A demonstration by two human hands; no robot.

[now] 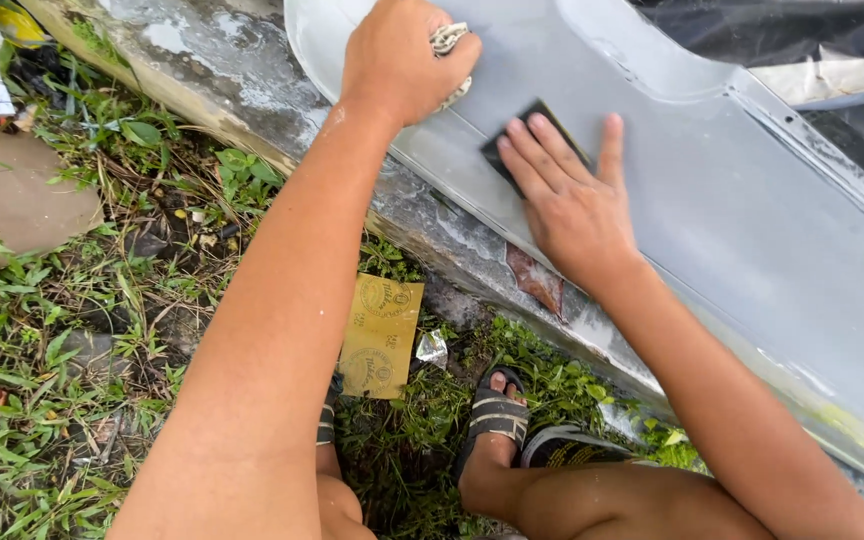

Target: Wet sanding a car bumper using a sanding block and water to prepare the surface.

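Right hand (574, 205) flat, fingers spread, pressing dark sanding pad (532, 145) onto grey body panel (752, 250). Left hand (402, 60) fisted round a crumpled rag (449, 42), resting on panel's upper part. Panel leans along concrete kerb (252, 90). Surface mostly dull, even grey (looks well sanded), lower edge near kerb rougher, prob. still to do. Spare yellow sandpaper sheet (380, 338) on grass (42, 400) by sandalled foot (495, 415).

Panel (732, 240) pale grey, matte. Sandpaper (537, 135) black. Rag (449, 42) off-white, patterned. Sheet (382, 337) on grass (42, 440) yellow w/ round stamps. Sandal (497, 415) black, grey stripes. Grass green.
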